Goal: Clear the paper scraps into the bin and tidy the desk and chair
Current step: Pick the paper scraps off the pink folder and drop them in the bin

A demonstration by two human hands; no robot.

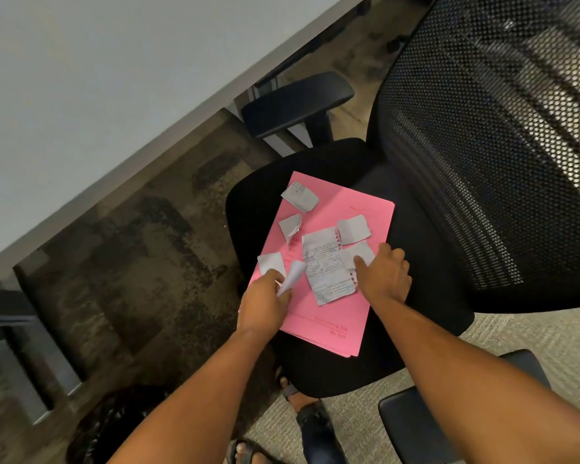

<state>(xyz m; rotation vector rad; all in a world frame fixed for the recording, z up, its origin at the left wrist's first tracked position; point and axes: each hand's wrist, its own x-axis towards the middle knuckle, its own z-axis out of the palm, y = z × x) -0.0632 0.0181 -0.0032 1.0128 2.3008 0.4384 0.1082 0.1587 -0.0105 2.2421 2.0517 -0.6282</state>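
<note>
A pink folder [362,209] lies on the black seat of an office chair [419,262]. Several torn white paper scraps lie on it, the largest a printed scrap [325,262] in the middle, with a smaller blank scrap [354,228] beside it. My left hand [265,301] is at the folder's left edge, fingers closed on a rolled white scrap [292,277]. My right hand [387,272] rests on the folder's right side, fingers pressing a scrap [357,252] partly hidden under them.
The chair's mesh backrest [496,145] rises at the right, with armrests at the back [295,102] and front right [449,410]. A grey desk top [98,78] fills the upper left. A dark bag-lined bin [114,423] stands at the lower left. My sandalled feet [298,396] are below the seat.
</note>
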